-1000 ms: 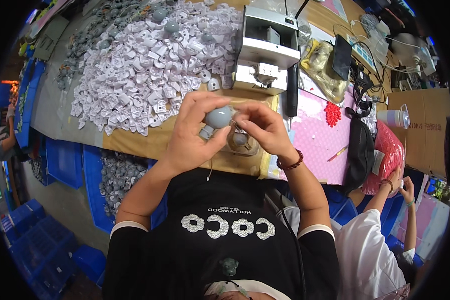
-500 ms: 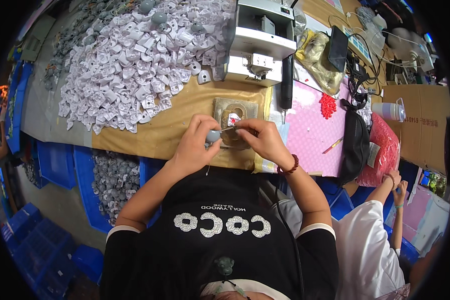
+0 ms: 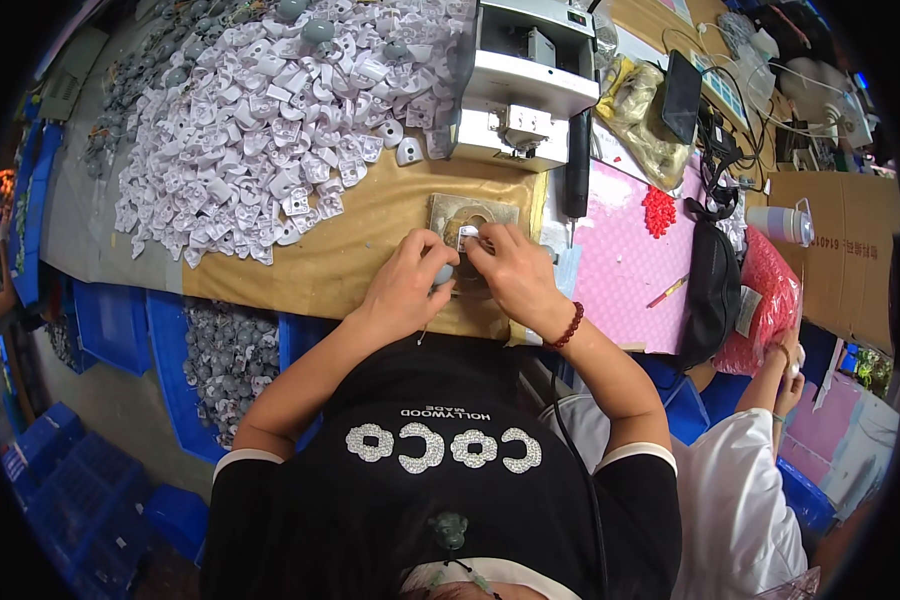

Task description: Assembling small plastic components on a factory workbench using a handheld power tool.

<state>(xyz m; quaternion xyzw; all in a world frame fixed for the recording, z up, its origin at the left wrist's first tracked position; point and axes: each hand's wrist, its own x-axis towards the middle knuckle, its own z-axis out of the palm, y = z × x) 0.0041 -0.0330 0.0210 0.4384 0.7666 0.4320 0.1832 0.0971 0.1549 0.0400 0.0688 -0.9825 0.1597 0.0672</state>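
Note:
My left hand (image 3: 402,288) is closed around a small grey ball-shaped part (image 3: 443,274), mostly covered by the fingers. A thin wire end hangs below that hand. Just to the right, my right hand (image 3: 518,278) is closed in a pinch at a small white plastic piece (image 3: 467,233). What its fingertips grip, if anything, is hidden. The white piece sits on a worn metal fixture plate (image 3: 507,212) with a rounded recess, directly in front of both hands. My fingertips cover the near part of the fixture.
A large heap of white plastic housings (image 3: 260,130) spreads at the left. Behind the fixture stands a white machine (image 3: 515,85). Red bits (image 3: 659,212) lie on pink sheeting at right, near a black pouch (image 3: 708,290). A co-worker's hand (image 3: 785,365) is by a red bag (image 3: 770,300).
My right hand has moved left and up over the white piece. My left hand has turned and come closer to it, covering more of the grey part.

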